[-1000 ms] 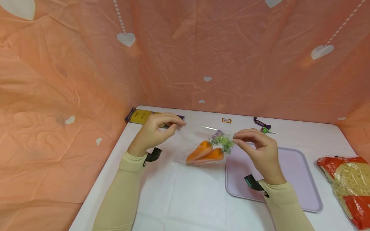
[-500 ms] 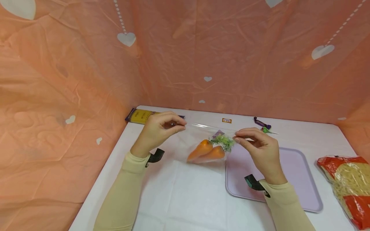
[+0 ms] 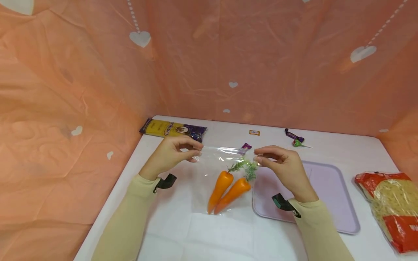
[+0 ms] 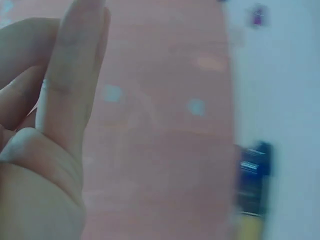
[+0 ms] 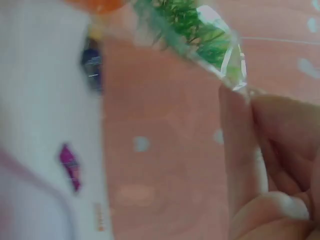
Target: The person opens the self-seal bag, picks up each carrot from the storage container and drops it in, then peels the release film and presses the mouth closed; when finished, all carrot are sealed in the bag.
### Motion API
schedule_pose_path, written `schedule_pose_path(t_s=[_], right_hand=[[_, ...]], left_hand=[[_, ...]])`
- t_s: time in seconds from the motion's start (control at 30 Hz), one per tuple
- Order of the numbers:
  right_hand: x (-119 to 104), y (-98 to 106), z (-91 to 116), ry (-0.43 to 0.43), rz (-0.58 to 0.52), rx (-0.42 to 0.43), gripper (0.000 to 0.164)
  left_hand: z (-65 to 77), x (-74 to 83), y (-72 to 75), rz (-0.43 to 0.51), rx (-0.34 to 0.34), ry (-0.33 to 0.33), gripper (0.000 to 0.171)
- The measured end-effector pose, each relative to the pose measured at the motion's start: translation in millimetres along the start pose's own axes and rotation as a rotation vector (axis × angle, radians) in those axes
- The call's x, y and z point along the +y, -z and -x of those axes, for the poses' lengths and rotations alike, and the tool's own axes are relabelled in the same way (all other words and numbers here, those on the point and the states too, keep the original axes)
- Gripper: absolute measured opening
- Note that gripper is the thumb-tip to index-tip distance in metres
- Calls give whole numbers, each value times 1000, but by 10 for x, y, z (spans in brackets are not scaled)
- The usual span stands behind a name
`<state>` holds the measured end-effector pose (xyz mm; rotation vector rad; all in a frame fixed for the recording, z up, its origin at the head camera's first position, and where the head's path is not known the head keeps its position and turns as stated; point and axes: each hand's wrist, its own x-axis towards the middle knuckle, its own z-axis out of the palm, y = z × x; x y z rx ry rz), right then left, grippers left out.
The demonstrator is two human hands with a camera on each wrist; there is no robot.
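A clear plastic zip bag [image 3: 203, 188] hangs in front of me, its top edge stretched between both hands. Inside lie two orange carrots [image 3: 221, 188] with feathery green tops [image 3: 250, 170], tips pointing down. My left hand [image 3: 173, 156] pinches the bag's upper left corner between thumb and fingers. At the upper right corner, the thumb and fingers of my right hand [image 3: 285, 170] pinch the film. In the right wrist view, green leaves [image 5: 185, 22] show through the bag just above the fingertips. The left wrist view shows the left hand [image 4: 65, 110] but not clearly the bag.
A lilac tray [image 3: 330, 195] lies under and beyond the right forearm. A red pasta packet [image 3: 392, 206] is at far right, a yellow and purple packet [image 3: 160, 128] at back left. Wrapped sweets, including a purple one [image 3: 246, 146], and a green lollipop [image 3: 296, 143] lie at the back.
The bag has swung from tilted to hanging flat towards me, so the carrots show full length. My left hand has moved slightly left and down, uncovering more of the yellow packet.
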<state>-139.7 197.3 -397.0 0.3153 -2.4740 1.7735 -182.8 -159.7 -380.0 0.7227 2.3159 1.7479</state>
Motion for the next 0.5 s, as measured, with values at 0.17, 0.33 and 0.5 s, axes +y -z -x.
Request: schedule_pose_path(t_s=[0.17,0.33,0.5], right_hand=[[308,-174,-74,-59,197,26,21],[487,-240,-85,-63,331,27,25],[520,-153,-23,-61,366,-18,30]], left_hand=[[-115,-488,-75,-97,-7,113,20],[-280,-701,-219,-293,-1,156,16],[-317,-781,-268,-450,6,160,15]])
